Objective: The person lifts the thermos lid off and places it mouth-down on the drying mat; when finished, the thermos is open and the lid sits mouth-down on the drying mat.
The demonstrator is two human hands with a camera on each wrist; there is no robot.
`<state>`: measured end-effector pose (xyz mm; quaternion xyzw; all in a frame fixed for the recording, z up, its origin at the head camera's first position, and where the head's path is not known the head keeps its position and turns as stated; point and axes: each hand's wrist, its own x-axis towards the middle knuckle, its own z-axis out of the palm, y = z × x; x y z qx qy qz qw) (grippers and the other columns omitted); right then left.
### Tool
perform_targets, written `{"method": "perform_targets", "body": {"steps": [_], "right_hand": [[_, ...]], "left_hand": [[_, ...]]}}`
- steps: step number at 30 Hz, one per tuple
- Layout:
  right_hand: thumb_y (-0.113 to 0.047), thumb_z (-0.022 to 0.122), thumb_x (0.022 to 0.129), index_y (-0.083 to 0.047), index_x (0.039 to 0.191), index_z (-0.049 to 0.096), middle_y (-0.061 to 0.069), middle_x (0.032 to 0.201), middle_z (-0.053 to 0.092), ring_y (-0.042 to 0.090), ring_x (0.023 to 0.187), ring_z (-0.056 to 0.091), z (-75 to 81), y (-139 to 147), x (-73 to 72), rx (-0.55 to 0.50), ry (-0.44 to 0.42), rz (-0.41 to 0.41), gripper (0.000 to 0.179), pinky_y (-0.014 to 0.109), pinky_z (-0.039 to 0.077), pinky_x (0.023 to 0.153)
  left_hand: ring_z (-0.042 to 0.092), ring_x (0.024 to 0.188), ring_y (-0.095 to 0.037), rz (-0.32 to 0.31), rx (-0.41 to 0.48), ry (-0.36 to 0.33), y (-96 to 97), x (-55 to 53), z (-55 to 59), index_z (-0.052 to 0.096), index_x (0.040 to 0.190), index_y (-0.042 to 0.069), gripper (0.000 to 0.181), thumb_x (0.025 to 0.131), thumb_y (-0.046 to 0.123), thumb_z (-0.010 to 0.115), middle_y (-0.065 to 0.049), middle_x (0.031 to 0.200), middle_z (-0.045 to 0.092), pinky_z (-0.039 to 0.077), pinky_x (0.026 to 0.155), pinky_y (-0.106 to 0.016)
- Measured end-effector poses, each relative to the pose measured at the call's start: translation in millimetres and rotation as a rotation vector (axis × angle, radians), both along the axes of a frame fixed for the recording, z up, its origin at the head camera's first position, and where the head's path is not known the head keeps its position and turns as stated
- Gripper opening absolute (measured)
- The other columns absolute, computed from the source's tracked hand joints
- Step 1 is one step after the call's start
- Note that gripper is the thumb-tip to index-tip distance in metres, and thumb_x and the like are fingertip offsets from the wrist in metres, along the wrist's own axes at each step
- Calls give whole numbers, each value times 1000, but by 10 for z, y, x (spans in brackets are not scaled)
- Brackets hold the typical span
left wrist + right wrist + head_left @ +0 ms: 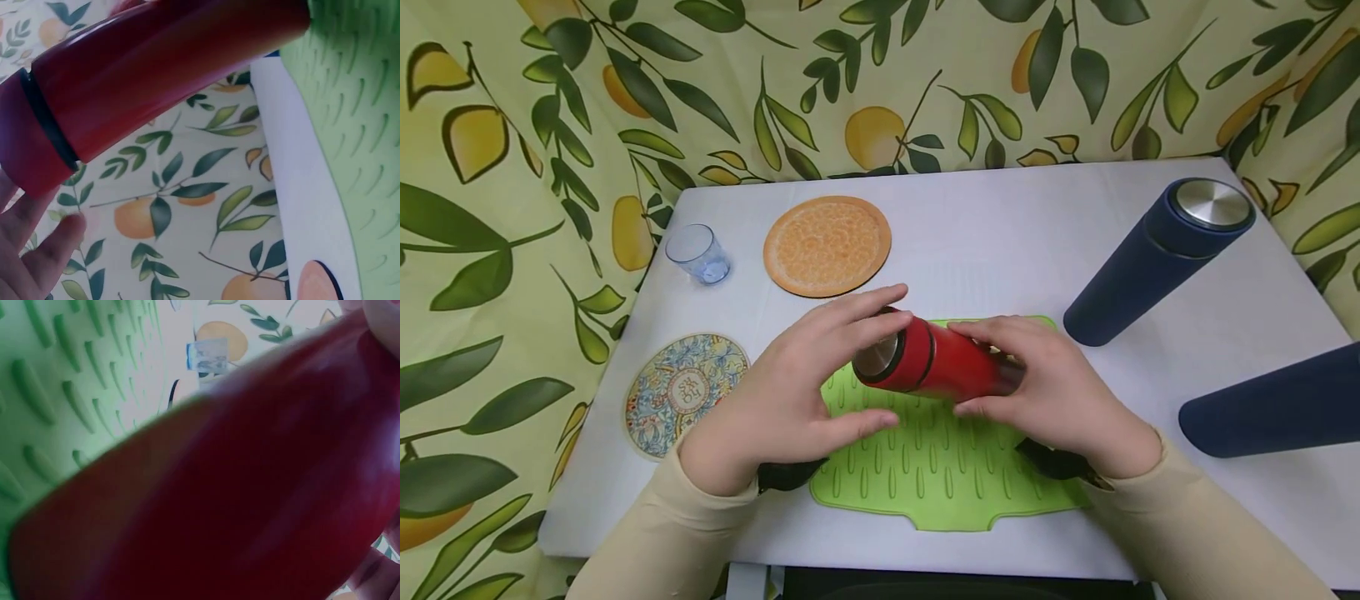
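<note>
A red flask (958, 362) is held over the middle of the near half of the tabletop (985, 242), slanting, with its cap towards the left edge; its body is glossy, a dark ring runs below the red cap, and a silvery metal disc tops it. The right hand (1048, 383) grips the body near the base, fingers curled round it. The left hand (801, 375) is spread by the cap, fingers nearly straight and thumb well apart from them; whether they touch the cap I cannot tell. Beneath lies a bright green ribbed mat (917, 467), its tab pointing to the near edge. The tabletop is white and smooth. A patterned round mat (688, 390) lies by the left edge, partly behind the left hand; a clear bluish glass (703, 258) stands near the far left corner, and an orange round mat (827, 246) lies beside it, near the far edge. Towards the right edge stand a navy flask (1150, 267) with a metal-topped lid and, nearer the front, a second navy flask (1285, 408), cut off by the view. Round the far and side edges hangs cream cloth (940, 83) printed with green leaves and orange-yellow fruit
</note>
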<state>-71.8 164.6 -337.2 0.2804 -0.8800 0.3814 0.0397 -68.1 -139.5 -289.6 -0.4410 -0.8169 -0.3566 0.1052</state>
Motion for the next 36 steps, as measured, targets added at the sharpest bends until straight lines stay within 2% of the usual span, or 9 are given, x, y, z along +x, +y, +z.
{"method": "perform_targets", "body": {"steps": [4, 8, 14, 17, 22, 25, 28, 32, 36], "right_hand": [[-19, 108, 69, -15, 142, 75, -1, 128, 80, 21, 114, 72, 9, 17, -2, -30, -37, 51, 80, 45, 66, 92], [-18, 107, 70, -15, 143, 74, -1, 128, 79, 19, 114, 72, 22, 16, 7, -42, -71, 75, 80, 40, 67, 92], [-18, 106, 73, -14, 146, 73, 1, 130, 77, 20, 114, 71, 38, 2, 19, -27, -138, 77, 80, 39, 67, 89], [-17, 106, 73, -14, 146, 73, 2, 130, 77, 20, 112, 71, 34, -3, 17, -16, -141, 73, 80, 39, 67, 87], [-17, 106, 73, -15, 145, 73, 2, 130, 78, 19, 111, 71, 23, -5, 8, -6, -119, 67, 80, 37, 67, 87], [-17, 106, 73, -14, 145, 73, 2, 130, 78, 19, 110, 72, 22, -3, 3, -9, -120, 67, 80, 36, 67, 86], [-17, 106, 72, -14, 145, 73, 2, 129, 78, 18, 109, 71, 22, -2, 0, -10, -123, 66, 80, 34, 67, 86], [-17, 106, 72, -14, 145, 73, 1, 129, 78, 18, 110, 71, 20, -4, 0, -16, -127, 68, 80, 35, 67, 87], [-16, 105, 73, -15, 145, 73, 2, 130, 77, 21, 114, 71, 16, -10, 6, -38, -146, 73, 79, 38, 68, 89]], "left_hand": [[60, 147, -31, -61, 30, -29, -36, -13, 35, 68, 147, 5, 63, 87, 9, 86, -15, 159, 62, 52, 119, -49], [66, 137, -29, -49, 64, -19, -30, -26, 55, 72, 140, 3, 59, 84, 10, 92, -14, 146, 70, 55, 114, -46], [70, 102, -16, 143, 8, 43, 8, -6, -3, 71, 140, 7, 72, 83, 43, 96, -5, 118, 76, 61, 87, -38], [72, 114, -19, 186, -30, 51, 7, -2, -31, 68, 147, 9, 83, 87, 62, 89, -6, 128, 76, 62, 95, -42], [48, 158, -32, -26, -25, -56, -67, -20, 26, 59, 158, 10, 85, 87, 39, 95, -13, 169, 51, 46, 125, -55], [41, 163, -33, -144, -46, -128, -122, -28, 73, 59, 158, 8, 73, 90, 6, 86, -13, 174, 46, 41, 130, -52], [44, 162, -30, -168, -79, -171, -149, -33, 101, 62, 156, 9, 70, 90, -8, 76, -11, 172, 50, 43, 129, -49], [58, 150, -24, -105, -69, -182, -131, -34, 112, 66, 151, 8, 66, 89, 2, 85, -7, 160, 62, 51, 120, -45], [74, 121, -19, 38, -12, -49, -82, -35, 61, 72, 143, 5, 72, 80, 28, 100, -6, 135, 77, 61, 104, -41]]}}
